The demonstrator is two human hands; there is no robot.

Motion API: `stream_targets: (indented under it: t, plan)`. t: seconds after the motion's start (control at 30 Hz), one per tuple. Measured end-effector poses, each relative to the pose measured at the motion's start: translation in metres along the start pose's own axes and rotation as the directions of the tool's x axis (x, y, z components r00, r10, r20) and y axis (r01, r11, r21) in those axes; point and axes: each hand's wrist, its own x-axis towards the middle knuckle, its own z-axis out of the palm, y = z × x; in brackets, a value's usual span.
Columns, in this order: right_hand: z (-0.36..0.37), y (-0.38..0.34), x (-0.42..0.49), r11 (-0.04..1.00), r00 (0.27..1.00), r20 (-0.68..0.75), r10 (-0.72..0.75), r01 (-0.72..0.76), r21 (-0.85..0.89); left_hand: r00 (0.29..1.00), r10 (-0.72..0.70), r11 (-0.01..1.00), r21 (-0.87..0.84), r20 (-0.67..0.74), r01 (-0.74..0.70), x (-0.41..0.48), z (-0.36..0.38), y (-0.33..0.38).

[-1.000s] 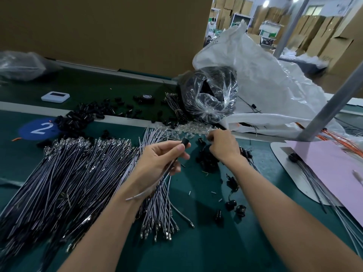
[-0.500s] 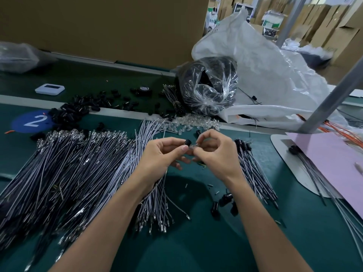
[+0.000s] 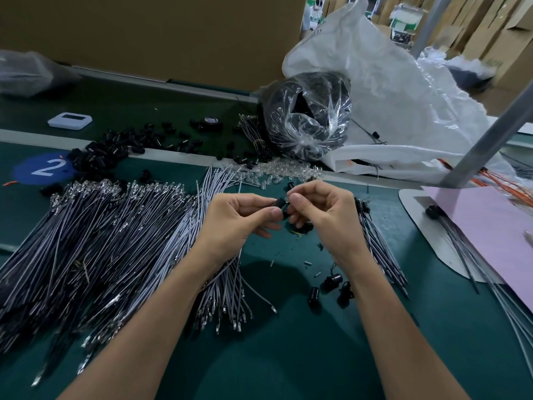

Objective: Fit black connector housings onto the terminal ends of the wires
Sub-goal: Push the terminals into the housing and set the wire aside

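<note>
Above the green bench my left hand (image 3: 236,215) pinches a small black connector housing (image 3: 280,204) between thumb and forefinger. Right beside it, my right hand (image 3: 323,215) pinches something small at the housing's end; the fingers hide what it is. A broad heap of grey wires with metal terminals (image 3: 101,241) spreads left of the hands. A smaller bundle of fitted wires (image 3: 377,243) lies to the right. Three loose black housings (image 3: 331,287) sit near my right wrist.
More black housings (image 3: 115,145) are scattered at the back left by a blue disc marked 2 (image 3: 43,168). A clear bag of black parts (image 3: 308,116), a white sack (image 3: 403,96), clear small pieces (image 3: 277,171), a pink sheet (image 3: 496,226) and a grey post (image 3: 490,134) surround the workspace.
My right hand came back from the pile of housings to meet the left hand. Both hands now pinch close together at the black housing.
</note>
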Motion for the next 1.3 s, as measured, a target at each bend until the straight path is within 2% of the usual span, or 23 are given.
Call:
stream_targets:
  t: [0.33, 0.67, 0.8, 0.97, 1.3]
  plan:
    - [-0.004, 0.002, 0.0, 0.989, 0.997, 0.034, -0.065, 0.069, -0.131, 0.998, 0.059, 0.994, 0.087, 0.021, -0.06, 0.0, 0.0, -0.004]
    - [-0.009, 0.005, -0.001, 0.995, 0.994, 0.109, 0.027, -0.016, -0.098, 0.995, 0.073, 0.982, 0.172, 0.066, -0.083, -0.001, -0.002, -0.008]
    - [-0.008, 0.004, -0.002, 0.999, 0.991, 0.123, 0.047, -0.048, 0.007, 0.995, 0.076, 0.987, 0.137, 0.066, -0.084, -0.002, -0.001, -0.005]
    - [-0.016, 0.0, -0.005, 0.994, 0.975, 0.216, 0.056, -0.075, 0.079, 0.993, 0.078, 0.989, 0.118, 0.09, -0.088, -0.003, -0.001, -0.004]
    - [-0.007, 0.004, -0.007, 0.996, 0.986, 0.165, 0.033, -0.046, 0.072, 0.991, 0.099, 0.991, 0.077, 0.086, -0.105, -0.003, 0.0, -0.005]
